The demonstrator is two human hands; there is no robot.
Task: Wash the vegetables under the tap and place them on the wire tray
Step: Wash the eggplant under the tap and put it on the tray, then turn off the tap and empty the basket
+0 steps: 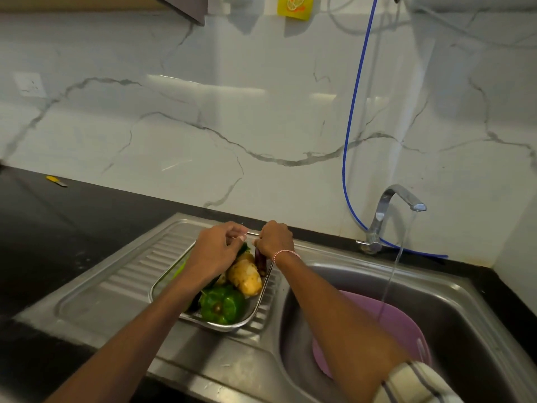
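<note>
A wire tray (255, 311) stands on the steel drainboard (122, 274) left of the sink basin. In it lie a green bell pepper (222, 305), a yellowish potato (245, 277) and a dark purple aubergine (260, 261); other vegetables are hidden under my arm. My left hand (216, 251) and my right hand (274, 238) are both at the tray's far rim, fingers curled round its thin metal bar. The tap (389, 210) at the back right is running, its stream falling into the basin.
A purple plastic tub (398, 324) sits in the sink basin (465, 315) under the stream. A blue hose (353, 126) hangs down the marble wall behind the tap. A yellow-handled knife (56, 181) lies on the black counter at far left.
</note>
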